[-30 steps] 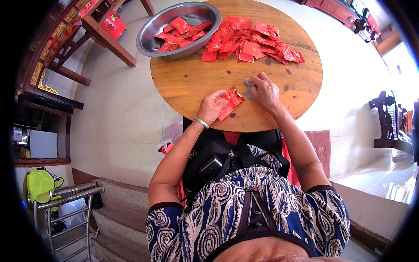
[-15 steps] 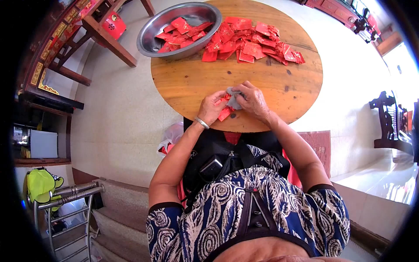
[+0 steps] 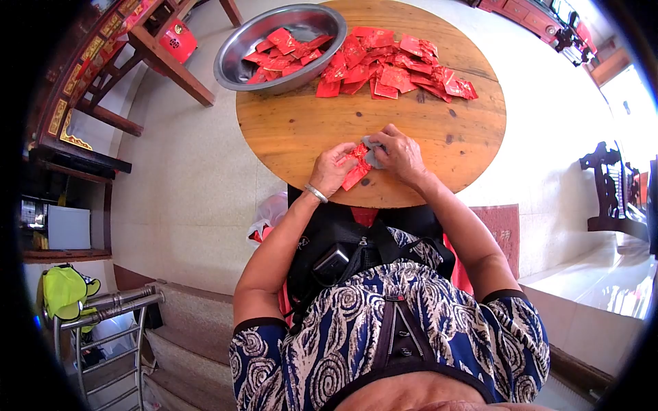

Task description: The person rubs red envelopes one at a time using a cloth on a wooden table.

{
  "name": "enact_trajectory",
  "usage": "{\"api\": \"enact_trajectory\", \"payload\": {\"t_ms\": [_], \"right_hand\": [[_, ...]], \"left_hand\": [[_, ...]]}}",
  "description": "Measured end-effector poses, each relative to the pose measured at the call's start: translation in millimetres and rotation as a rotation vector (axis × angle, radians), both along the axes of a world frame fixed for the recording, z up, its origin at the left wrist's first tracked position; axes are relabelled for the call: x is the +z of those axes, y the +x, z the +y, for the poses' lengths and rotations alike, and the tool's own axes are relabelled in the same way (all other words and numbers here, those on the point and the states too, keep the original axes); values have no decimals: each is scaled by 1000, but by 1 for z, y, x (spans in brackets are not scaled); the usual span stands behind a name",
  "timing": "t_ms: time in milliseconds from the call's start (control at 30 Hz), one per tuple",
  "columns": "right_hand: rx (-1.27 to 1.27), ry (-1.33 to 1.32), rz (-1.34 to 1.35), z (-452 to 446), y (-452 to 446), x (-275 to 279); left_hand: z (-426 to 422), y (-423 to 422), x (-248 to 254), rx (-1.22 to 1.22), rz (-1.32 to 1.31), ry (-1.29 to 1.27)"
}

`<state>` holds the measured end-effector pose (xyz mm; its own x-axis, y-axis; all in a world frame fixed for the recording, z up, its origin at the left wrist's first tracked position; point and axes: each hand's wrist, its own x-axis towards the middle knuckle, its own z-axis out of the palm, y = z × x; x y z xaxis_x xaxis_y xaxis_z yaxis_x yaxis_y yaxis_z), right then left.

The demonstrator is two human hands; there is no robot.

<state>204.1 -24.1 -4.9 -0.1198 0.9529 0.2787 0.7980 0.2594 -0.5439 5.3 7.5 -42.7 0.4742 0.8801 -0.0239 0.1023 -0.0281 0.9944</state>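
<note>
Left hand [image 3: 330, 170], grip closed on red packet [image 3: 355, 178]; packet tilted, near front edge of round wooden desk [image 3: 301, 130]. Right hand [image 3: 404, 161], grip closed on grey cloth [image 3: 376, 162], at packet's upper end; exact contact hidden by fingers. Heap of red packets [image 3: 399, 77] on far side, beside metal basin [image 3: 224, 67] holding more. Judged risks: hard rubbing or pinching could crease or tear thin-looking packet; loose left grip could let it slip; cloth could snag packet's edge; sweeping arm could scatter heap.
</note>
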Motion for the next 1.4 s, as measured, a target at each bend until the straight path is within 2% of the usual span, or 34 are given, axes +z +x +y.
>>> {"api": "enact_trajectory", "payload": {"t_ms": [433,533,600,733,833,900,1100,1400], "right_hand": [[-114,42,-95,1,6,3],[-146,51,-41,4,13,-2],[-96,110,113,5,17,-3],[14,85,241,7,9,1],[48,111,203,4,-3,1],[85,132,56,3,-5,-1],[44,52,-8,5,-6,1],[6,112,-107,2,-3,5]], "left_hand": [[1,0,-5,5,-8,-29],[1,0,-8,30,-27,12],[2,-1,-8,24,8,45],[0,0,-2,16,-14,18],[-2,0,3,19,-3,26],[-1,1,3,7,-1,18],[-2,1,4,-8,-42,-22],[-2,-1,4,-15,-25,50]]}}
